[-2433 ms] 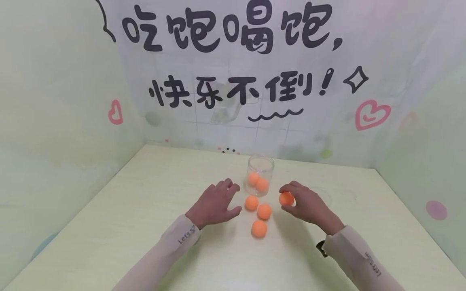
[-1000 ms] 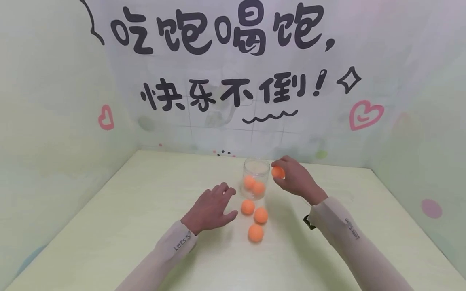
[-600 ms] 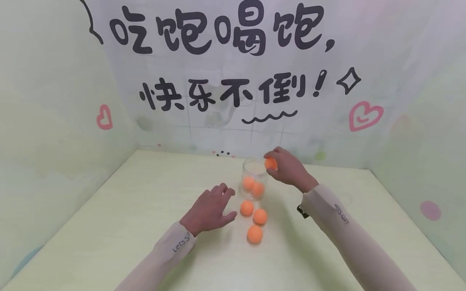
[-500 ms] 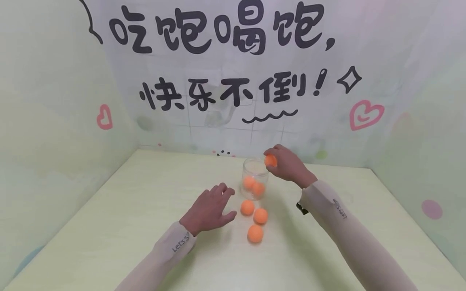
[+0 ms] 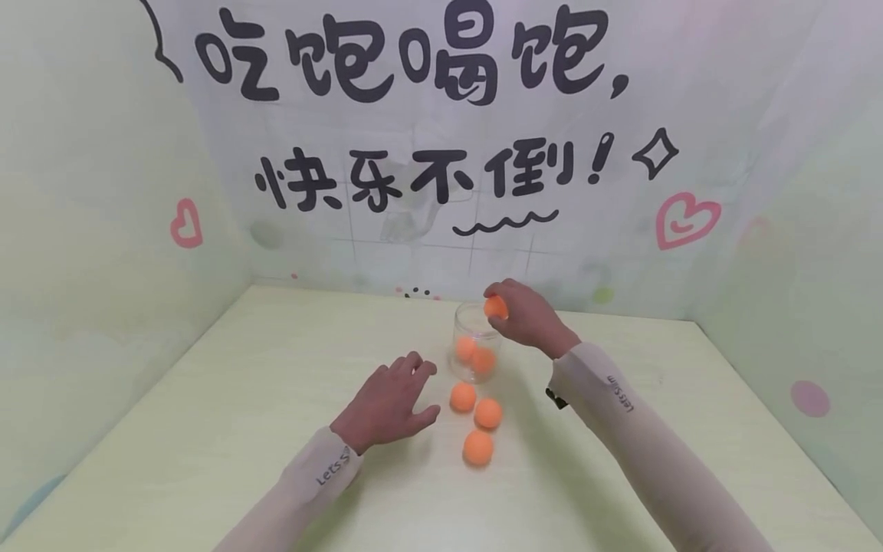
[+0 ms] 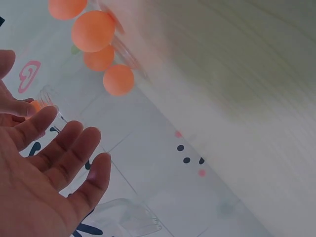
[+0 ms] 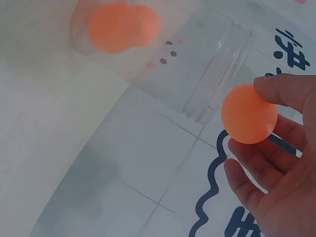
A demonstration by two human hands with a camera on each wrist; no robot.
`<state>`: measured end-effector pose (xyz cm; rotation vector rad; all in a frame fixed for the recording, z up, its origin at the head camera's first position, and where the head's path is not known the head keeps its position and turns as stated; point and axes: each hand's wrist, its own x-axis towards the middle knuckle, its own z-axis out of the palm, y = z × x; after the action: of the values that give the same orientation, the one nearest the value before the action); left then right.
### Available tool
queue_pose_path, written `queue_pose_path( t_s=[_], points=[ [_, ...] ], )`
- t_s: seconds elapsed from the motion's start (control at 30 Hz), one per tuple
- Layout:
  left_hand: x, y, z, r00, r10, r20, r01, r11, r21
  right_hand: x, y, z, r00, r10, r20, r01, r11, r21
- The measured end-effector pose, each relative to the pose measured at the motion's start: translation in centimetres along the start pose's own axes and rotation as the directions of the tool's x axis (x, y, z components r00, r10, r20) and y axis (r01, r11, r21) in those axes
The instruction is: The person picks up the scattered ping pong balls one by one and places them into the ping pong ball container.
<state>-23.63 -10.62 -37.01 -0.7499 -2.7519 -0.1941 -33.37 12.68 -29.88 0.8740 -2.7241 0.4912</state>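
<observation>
An orange ball (image 5: 495, 307) is up at the mouth of a clear jar (image 5: 469, 326), over the right part of the rim; whether it touches the rim I cannot tell. The right hand (image 5: 530, 316) pinches it between thumb and fingertips, the fingers curved part-way in and the ball's jar-facing side left exposed. The jar stands upright, with two orange balls (image 5: 466, 349) lying together at its bottom, one partly overlapping the other in view. Just in front of the jar, three loose balls (image 5: 488, 413) rest on the pale table (image 5: 290, 383) in a short, crooked line running toward the person. To their left, near but apart from them, the left hand (image 5: 382, 402) hovers palm down, its fingers relaxed, slightly bent and spread, with nothing in its grasp. Both arms wear light sleeves (image 5: 621, 410) with dark lettering near the cuffs, and a small dark object (image 5: 556, 398) shows below the right cuff. Behind the table, the back wall (image 5: 428, 264) carries two rows of large black characters, a wavy line and a pink heart.
</observation>
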Motion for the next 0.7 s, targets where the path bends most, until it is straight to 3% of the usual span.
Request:
queue_pose_path(
  t_s=[0.2,0.4,0.7],
  points=[
    [0.0,0.1,-0.1,1.0,-0.009,0.012,0.009,1.0,-0.003,0.4,-0.1,0.3,1.0,-0.011,-0.002,0.011,1.0,-0.025],
    [-0.7,-0.2,-0.1,1.0,-0.015,-0.021,0.014,1.0,-0.01,1.2,-0.8,0.6,0.999,-0.027,0.024,0.028,0.999,-0.035],
    [-0.3,0.1,-0.1,1.0,-0.002,-0.019,0.001,0.999,-0.032,0.6,-0.6,-0.1,0.998,0.03,0.055,-0.029,0.999,-0.028]
  ],
)
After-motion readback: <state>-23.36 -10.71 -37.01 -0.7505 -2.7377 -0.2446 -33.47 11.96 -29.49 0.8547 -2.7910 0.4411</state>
